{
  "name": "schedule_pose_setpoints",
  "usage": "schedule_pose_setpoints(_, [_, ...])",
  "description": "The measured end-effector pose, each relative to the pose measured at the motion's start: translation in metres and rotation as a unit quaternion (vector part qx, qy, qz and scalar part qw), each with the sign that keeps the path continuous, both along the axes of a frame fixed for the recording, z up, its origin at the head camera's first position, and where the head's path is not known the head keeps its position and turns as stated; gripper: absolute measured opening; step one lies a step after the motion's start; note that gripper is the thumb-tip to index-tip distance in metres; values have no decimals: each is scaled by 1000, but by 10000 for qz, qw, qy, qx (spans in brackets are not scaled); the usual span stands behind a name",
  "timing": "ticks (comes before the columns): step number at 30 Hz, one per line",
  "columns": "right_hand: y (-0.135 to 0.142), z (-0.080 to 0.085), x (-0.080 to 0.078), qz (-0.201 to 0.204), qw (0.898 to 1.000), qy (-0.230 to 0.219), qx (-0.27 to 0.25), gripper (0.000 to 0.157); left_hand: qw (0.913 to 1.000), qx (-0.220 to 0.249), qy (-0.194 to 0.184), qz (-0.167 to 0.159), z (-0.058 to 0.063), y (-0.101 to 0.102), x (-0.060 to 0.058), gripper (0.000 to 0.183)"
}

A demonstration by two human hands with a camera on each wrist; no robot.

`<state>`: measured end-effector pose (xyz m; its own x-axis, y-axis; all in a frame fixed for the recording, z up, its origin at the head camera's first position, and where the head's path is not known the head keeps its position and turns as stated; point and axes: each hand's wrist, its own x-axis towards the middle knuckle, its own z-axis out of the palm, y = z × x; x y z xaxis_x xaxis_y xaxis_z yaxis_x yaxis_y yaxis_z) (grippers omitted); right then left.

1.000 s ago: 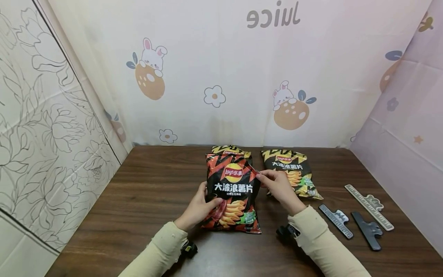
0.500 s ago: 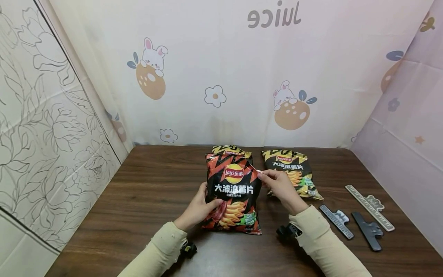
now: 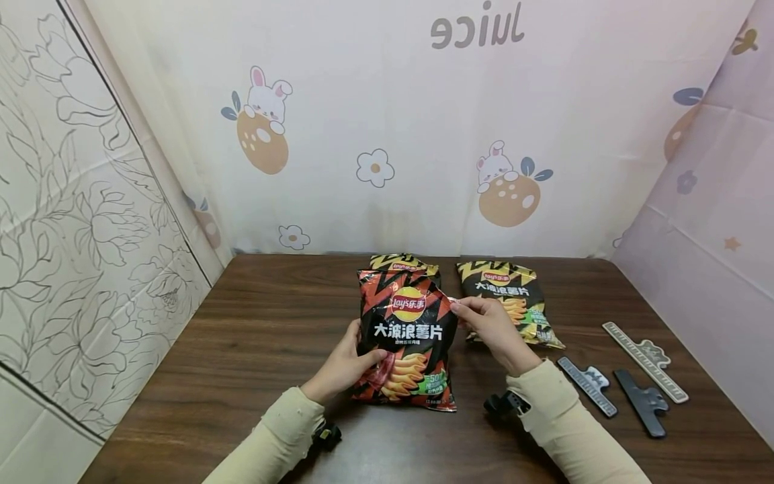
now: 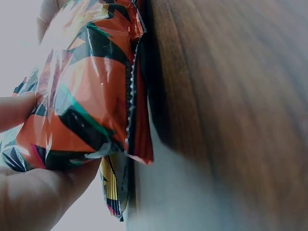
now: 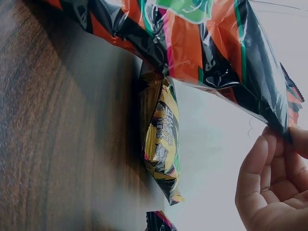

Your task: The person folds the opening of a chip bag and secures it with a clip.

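Observation:
A red and black Lay's chip bag (image 3: 406, 336) stands upright near the table's middle, its front facing me. My left hand (image 3: 341, 366) grips its lower left side, thumb across the front and the other fingers behind. My right hand (image 3: 492, 329) pinches its upper right edge between thumb and fingertips. That pinch shows in the right wrist view, where the bag's foil (image 5: 226, 53) is drawn to a point at the fingers. The left wrist view shows the bag's crimped bottom seam (image 4: 132, 96) close to the tabletop.
A yellow and black chip bag (image 3: 402, 261) is mostly hidden behind the red one. Another yellow bag (image 3: 508, 289) lies at the back right, partly behind my right hand. A white clip (image 3: 647, 363), a grey clip (image 3: 588, 386) and a black clip (image 3: 642, 402) lie at the right.
The red flap showing at the bag's upper right corner a second ago has turned out of sight. The bag has tilted very slightly; both hands keep their hold in nearly the same place.

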<state>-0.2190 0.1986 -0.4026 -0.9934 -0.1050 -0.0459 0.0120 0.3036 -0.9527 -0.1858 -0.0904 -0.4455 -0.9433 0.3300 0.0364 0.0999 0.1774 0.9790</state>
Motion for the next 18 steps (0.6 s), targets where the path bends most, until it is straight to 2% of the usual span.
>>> schedule_pose_setpoints(12, [-1,1,0,81,9999,9,-111,40,9999,-104,-119,28,10,-5,0,60])
schedule_pose_setpoints(18, [-1,2,1,53,9999,-21,-141,40,9993,-156,-7,352,23,-9,-4,66])
